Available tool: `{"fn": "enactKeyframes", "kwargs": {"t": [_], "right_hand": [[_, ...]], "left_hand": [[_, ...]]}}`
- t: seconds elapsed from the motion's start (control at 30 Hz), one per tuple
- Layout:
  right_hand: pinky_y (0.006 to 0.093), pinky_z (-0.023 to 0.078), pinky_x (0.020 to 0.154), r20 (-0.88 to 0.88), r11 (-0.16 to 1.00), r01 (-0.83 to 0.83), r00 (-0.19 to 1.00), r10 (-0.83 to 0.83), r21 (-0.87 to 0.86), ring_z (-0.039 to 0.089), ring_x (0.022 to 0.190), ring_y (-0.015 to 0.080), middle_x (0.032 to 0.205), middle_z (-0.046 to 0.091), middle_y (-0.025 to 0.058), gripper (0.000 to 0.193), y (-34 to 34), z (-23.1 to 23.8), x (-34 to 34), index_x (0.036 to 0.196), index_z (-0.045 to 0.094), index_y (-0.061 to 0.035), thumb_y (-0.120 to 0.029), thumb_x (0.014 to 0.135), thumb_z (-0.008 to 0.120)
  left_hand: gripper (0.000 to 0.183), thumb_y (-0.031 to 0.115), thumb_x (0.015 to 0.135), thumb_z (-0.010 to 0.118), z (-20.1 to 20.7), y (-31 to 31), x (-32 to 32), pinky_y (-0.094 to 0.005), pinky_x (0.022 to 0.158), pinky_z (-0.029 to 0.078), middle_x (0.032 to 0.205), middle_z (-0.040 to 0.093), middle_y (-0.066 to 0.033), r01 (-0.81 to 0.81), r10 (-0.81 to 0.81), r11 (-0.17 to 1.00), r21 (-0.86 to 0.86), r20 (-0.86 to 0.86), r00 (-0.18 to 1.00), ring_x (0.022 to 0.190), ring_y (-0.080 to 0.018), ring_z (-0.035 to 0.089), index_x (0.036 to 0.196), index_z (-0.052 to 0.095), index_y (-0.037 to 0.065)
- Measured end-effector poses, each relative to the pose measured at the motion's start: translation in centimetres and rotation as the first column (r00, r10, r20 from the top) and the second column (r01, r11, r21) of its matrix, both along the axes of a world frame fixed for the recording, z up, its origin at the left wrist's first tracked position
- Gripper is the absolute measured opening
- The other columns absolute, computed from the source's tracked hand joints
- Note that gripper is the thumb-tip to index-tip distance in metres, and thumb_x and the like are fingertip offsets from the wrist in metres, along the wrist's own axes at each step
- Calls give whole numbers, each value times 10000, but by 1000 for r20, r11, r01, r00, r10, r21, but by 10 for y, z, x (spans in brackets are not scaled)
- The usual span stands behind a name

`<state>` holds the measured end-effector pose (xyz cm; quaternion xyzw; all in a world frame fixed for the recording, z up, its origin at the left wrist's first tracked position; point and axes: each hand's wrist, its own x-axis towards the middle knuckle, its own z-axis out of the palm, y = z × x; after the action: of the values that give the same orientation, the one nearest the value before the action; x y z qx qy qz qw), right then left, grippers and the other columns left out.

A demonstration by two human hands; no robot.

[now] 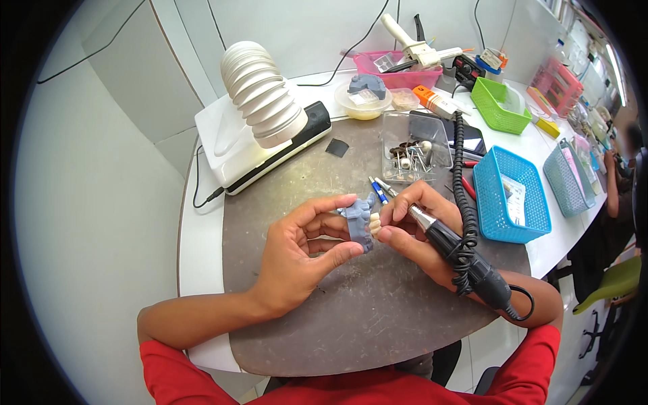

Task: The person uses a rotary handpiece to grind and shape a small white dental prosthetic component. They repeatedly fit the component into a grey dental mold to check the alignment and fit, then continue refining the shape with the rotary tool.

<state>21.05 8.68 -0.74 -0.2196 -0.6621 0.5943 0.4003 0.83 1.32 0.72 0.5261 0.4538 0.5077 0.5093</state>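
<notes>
Over the middle of the table, my left hand (297, 253) is closed on a blue-grey dental model (358, 221), thumb at its lower end and forefinger at its upper end. My right hand (420, 226) pinches a small cream-white dental bridge (374, 224) between thumb and forefinger, right beside the model's toothed side. Whether the two pieces touch I cannot tell. A black rotary handpiece (466, 260) with a silver nose also rests in my right hand, lying across the palm. Its coiled black cord (460, 155) runs up toward the back of the table.
A white dust extractor (223, 145) with a ribbed hose (263, 94) stands at the left back. Beyond my hands are a clear box of burs (412, 158), a blue pen (379, 191), a blue basket (496, 202) and a green basket (496, 111). Another person (614, 169) sits far right.
</notes>
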Motion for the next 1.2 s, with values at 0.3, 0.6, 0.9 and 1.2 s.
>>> {"fn": "enactKeyframes", "kwargs": {"t": [0.3,0.6,0.9,1.2], "right_hand": [[238,510,739,52,1000,-23,998,23,17,601,867,84,937,630,32,208,-4,4,2,971,523,-61,-53,862,700],[256,524,751,73,1000,-7,997,5,22,614,867,98,932,642,46,213,-5,6,3,970,531,-54,-63,862,715],[247,514,747,6,999,-37,999,37,-20,620,880,95,936,643,51,224,-4,5,3,989,526,-53,-56,868,714],[230,483,700,99,999,-32,995,29,26,590,815,72,915,640,30,211,-3,6,4,986,545,-61,-86,870,720]], "left_hand": [[542,-10,837,726,-1,-2,1,-258,805,561,1014,674,-94,-3,3,1000,20,-44,999,938,-138,660,1334,511,17],[548,-15,830,732,-1,-3,1,-259,796,563,1015,680,-97,16,-13,998,61,-49,999,935,-141,662,1332,517,25],[530,-17,831,731,-2,-3,2,-257,803,563,1020,677,-95,19,-17,997,78,-31,999,956,-140,657,1321,531,22],[531,-11,836,729,-2,-3,1,-257,802,559,1013,668,-83,46,-40,996,78,-78,996,925,-125,645,1331,539,13]]}}
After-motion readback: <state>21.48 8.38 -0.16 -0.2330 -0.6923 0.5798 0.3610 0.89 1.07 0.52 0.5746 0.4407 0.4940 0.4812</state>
